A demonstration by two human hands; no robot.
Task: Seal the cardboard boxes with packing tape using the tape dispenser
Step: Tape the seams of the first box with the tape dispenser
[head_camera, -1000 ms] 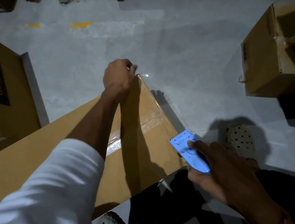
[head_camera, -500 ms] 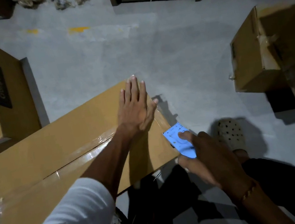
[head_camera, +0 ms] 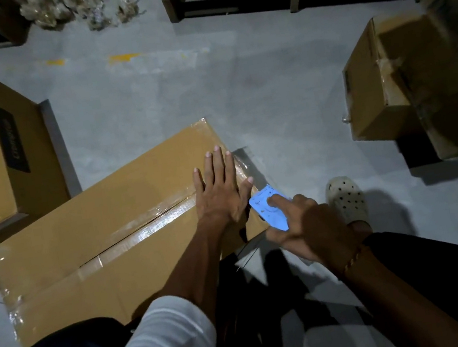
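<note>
The box (head_camera: 105, 239) lies on the floor (head_camera: 270, 99), its taped seam (head_camera: 141, 233) running lengthwise. The left hand (head_camera: 222, 192) is pressed flat on the seam's right end, fingers straight. The blue dispenser (head_camera: 269, 212) is gripped in the right hand (head_camera: 313, 229), just beside the box's corner

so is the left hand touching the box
Touching. The head view shows the left hand lying flat, fingers straight, on top of the box at its taped seam, with no gap visible.
</note>
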